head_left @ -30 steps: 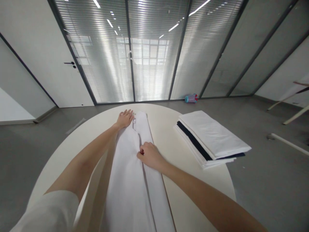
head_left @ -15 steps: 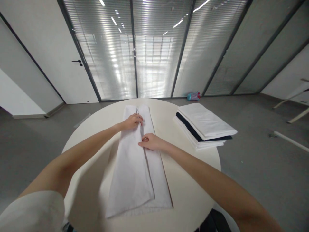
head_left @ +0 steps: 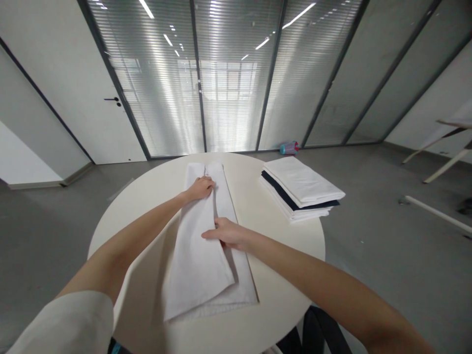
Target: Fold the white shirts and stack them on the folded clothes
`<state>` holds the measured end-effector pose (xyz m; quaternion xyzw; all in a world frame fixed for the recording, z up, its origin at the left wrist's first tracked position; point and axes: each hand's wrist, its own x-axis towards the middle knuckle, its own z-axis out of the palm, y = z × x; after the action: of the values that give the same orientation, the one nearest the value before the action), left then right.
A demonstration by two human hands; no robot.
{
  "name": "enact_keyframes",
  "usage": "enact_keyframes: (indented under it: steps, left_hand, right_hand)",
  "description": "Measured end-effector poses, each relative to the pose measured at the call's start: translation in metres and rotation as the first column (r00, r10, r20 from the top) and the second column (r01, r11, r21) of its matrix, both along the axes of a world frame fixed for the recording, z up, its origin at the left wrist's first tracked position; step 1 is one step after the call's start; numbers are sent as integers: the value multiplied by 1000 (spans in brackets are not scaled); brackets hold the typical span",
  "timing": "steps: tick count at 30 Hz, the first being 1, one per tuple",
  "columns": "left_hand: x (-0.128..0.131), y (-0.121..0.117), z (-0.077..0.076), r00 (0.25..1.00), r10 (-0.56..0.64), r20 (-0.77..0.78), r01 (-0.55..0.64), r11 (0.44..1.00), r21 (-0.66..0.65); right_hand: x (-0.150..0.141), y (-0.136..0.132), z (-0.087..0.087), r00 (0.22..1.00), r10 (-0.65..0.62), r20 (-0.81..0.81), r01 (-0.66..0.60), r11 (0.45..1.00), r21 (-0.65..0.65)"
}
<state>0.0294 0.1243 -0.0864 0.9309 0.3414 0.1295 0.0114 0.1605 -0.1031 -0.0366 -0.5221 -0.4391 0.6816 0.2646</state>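
Observation:
A long white garment [head_left: 197, 263] lies on the round table with its left side folded over in a flap, the narrow end away from me. Near that far end, my left hand [head_left: 201, 188] has its fingers curled onto the flap's edge. My right hand [head_left: 229, 233] holds the same edge farther down, thumb on top and fingers tucked beneath, so they are partly hidden. The flap's lower edge is slightly raised off the layer under it.
A folded stack of white cloths [head_left: 302, 182] with a dark layer [head_left: 282, 191] sits on the right of the cream table [head_left: 276, 275]. Beyond are a glass partition, a door [head_left: 121, 132] and a blue-and-red object [head_left: 289, 148] on the floor. Chair legs [head_left: 446, 164] show at right.
My right hand has slid down the flap's edge toward me and now grips it with fingers underneath, lifting it a little. My left hand stays near the far end. The view has shifted slightly.

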Motion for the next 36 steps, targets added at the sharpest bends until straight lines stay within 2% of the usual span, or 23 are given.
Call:
enact_keyframes:
  steps: [6,11,13,17,22,26,30,33,34,36]
  left_hand:
    - [3,-5,-2,999,-4,-36,6,999,45]
    - [4,-12,-6,999,9,-32,-6,997,82]
    - [5,-15,-5,1000,13,-26,-10,996,93]
    - [6,-18,-1,1000,19,-15,-18,995,98]
    - [4,-17,1,998,68,10,-69,993,100]
    - [-2,-18,-9,988,141,-57,-139,990,26]
    - [-3,-27,-10,986,147,-74,-148,989,5]
    - [4,-49,-2,992,119,-33,-118,993,31]
    - [7,-60,0,996,90,-21,-89,995,37]
    - [12,-89,3,999,22,-23,-21,999,25]
  right_hand:
    - [5,-16,-17,996,14,87,-22,996,89]
    - [11,-24,-26,958,70,277,-109,986,129]
    - [12,-27,-25,962,97,255,-127,986,104]
    - [8,-35,-21,990,68,121,-69,998,3]
    - [6,-45,-16,993,68,94,-61,995,-74]
    - [11,-56,-12,977,211,25,-205,969,-137]
    - [20,-70,0,901,434,10,-424,885,-192]
    - [31,-77,16,813,538,224,-528,842,-108]
    - [35,-78,21,796,512,322,-529,848,-39]
    - [41,-78,27,806,362,469,-478,865,154]
